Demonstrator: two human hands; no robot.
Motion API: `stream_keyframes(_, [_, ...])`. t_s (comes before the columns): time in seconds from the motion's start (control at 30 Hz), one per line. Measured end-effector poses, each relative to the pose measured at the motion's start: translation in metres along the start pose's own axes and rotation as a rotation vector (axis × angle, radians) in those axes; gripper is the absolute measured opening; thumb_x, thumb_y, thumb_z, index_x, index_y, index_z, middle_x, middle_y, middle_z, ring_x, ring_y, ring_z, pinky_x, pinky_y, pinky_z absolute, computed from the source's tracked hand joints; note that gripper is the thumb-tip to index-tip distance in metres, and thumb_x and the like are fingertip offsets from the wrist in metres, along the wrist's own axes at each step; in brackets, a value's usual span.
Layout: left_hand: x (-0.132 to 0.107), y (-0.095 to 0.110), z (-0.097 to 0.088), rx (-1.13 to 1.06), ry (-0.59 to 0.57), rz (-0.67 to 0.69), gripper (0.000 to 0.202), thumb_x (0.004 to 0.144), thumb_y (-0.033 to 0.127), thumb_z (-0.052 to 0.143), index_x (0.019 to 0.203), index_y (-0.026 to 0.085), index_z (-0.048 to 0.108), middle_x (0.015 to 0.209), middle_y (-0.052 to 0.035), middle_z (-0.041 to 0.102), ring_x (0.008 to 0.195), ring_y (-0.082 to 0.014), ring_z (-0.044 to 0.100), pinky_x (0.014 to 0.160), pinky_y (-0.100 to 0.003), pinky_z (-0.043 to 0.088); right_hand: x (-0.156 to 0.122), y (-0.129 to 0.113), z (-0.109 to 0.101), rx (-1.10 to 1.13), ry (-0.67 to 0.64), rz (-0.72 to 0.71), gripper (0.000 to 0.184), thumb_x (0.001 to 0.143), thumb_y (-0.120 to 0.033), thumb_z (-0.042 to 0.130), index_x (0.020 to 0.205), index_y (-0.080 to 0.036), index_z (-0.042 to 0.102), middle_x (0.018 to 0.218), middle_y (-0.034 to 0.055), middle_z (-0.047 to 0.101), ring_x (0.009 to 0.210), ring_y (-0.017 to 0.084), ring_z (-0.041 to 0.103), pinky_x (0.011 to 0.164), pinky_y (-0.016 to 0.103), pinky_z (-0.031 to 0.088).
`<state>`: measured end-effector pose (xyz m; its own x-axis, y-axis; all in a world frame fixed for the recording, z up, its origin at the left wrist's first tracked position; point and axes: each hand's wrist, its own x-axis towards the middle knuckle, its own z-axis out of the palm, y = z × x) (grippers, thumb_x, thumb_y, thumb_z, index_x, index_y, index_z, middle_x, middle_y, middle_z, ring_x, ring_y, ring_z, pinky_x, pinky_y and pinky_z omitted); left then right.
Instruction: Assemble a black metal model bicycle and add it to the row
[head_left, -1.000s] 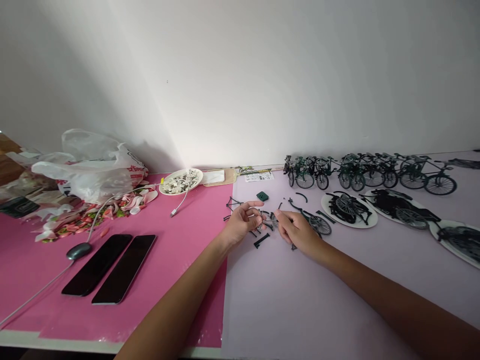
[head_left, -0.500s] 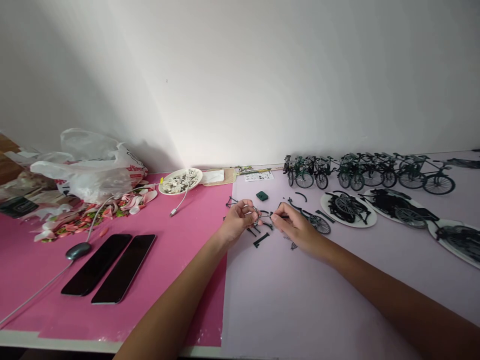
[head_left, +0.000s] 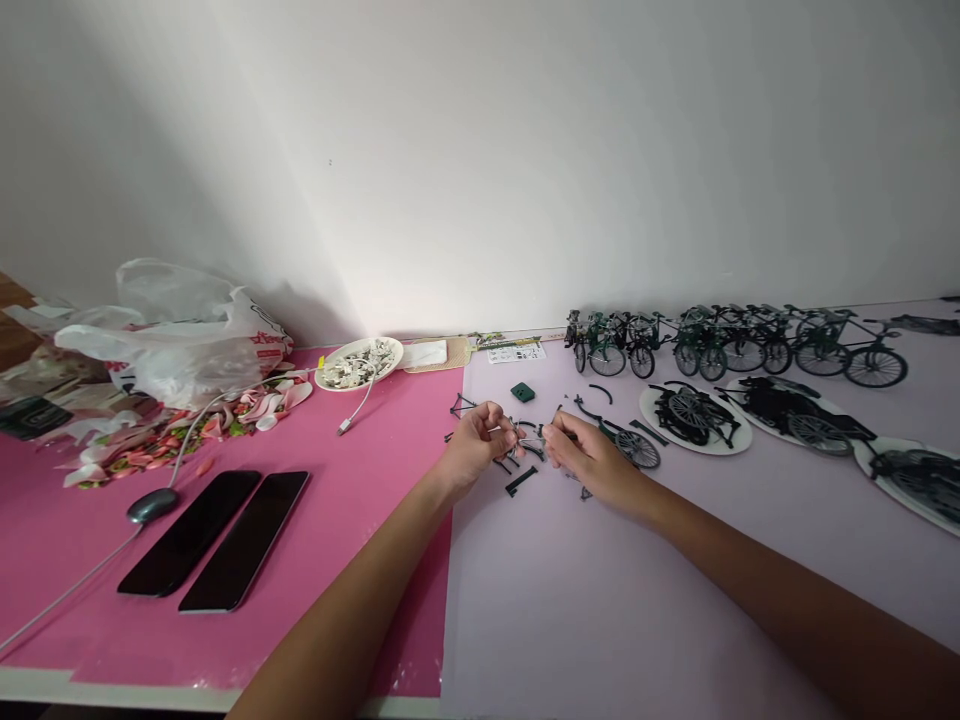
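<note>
My left hand (head_left: pixel 480 445) is closed in a pinch on a small part, too fine to make out. Facing it, my right hand (head_left: pixel 581 452) pinches a thin, light-coloured rod (head_left: pixel 532 438) whose other end reaches my left fingertips. Around and beneath the hands lie dark model bicycle parts: a flat bar-shaped piece (head_left: pixel 521 481), a curved strip (head_left: pixel 601 393) and a spoked wheel (head_left: pixel 637 449) with a mudguard-like piece. Behind them sits a small dark green block (head_left: pixel 523 392). My fingers hide part of what they grip.
Assembled model bicycles (head_left: pixel 742 340) line the wall at right. In front are white plates (head_left: pixel 739 441) of dark parts. At left lie two phones (head_left: pixel 244 540), a mouse-shaped grey device (head_left: pixel 152 505) on a cable, petal-like pieces (head_left: pixel 202 430), a plastic bag (head_left: pixel 187 340) and a bowl (head_left: pixel 324 378) of pale pieces.
Both hands stay almost in place, still close together with the thin rod between them. The view has shifted very slightly.
</note>
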<state>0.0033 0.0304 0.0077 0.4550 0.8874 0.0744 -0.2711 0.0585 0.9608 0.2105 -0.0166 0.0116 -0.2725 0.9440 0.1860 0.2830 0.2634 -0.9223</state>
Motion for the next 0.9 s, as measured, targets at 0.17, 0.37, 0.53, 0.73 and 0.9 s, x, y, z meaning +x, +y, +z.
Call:
stream_keyframes(0.17, [0.000,0.001,0.001,0.016,-0.011,-0.012,0.065,0.065,0.040,0.096,0.079,0.022,0.035,0.077,0.0022,0.061,0.066,-0.0126,0.067,0.056,-0.021,0.037,0.001,0.003,0.001,0.044,-0.005,0.014,0.048,0.104,-0.064,0.044,0.079,-0.023,0.045,0.070,-0.0021,0.054,0.056,0.012,0.039,0.055,0.028,0.033])
stream_keyframes(0.37, [-0.001,0.003,0.003,0.005,0.026,-0.030,0.064,0.064,0.042,0.096,0.080,0.022,0.037,0.080,0.0015,0.061,0.068,-0.0120,0.066,0.054,-0.020,0.032,0.001,0.006,0.000,0.054,-0.012,0.004,0.045,0.104,-0.063,0.046,0.083,-0.023,0.046,0.067,-0.0040,0.050,0.059,0.013,0.044,0.057,0.028,0.038])
stream_keyframes(0.53, [-0.002,0.010,0.004,-0.045,0.057,-0.069,0.064,0.061,0.042,0.098,0.085,0.021,0.042,0.087,-0.0007,0.065,0.069,-0.0114,0.065,0.059,-0.021,0.035,0.000,0.002,-0.001,-0.032,0.017,-0.048,0.040,0.104,-0.060,0.047,0.086,-0.024,0.047,0.070,-0.0035,0.053,0.062,0.014,0.048,0.060,0.029,0.040])
stream_keyframes(0.73, [-0.003,0.014,0.002,-0.096,0.053,-0.088,0.062,0.061,0.039,0.099,0.090,0.021,0.046,0.091,-0.0027,0.068,0.070,-0.0119,0.065,0.060,-0.022,0.036,0.002,0.005,-0.001,-0.143,0.077,-0.165,0.027,0.103,-0.050,0.050,0.094,-0.025,0.048,0.079,0.0001,0.060,0.071,0.018,0.058,0.068,0.032,0.047])
stream_keyframes(0.9, [-0.003,0.014,0.002,-0.084,0.042,-0.107,0.062,0.061,0.039,0.099,0.089,0.021,0.046,0.088,-0.0025,0.068,0.070,-0.0122,0.065,0.059,-0.022,0.034,0.003,0.002,-0.004,-0.326,0.099,-0.312,0.022,0.105,-0.044,0.047,0.098,-0.025,0.055,0.090,0.0058,0.064,0.079,0.021,0.061,0.072,0.035,0.049])
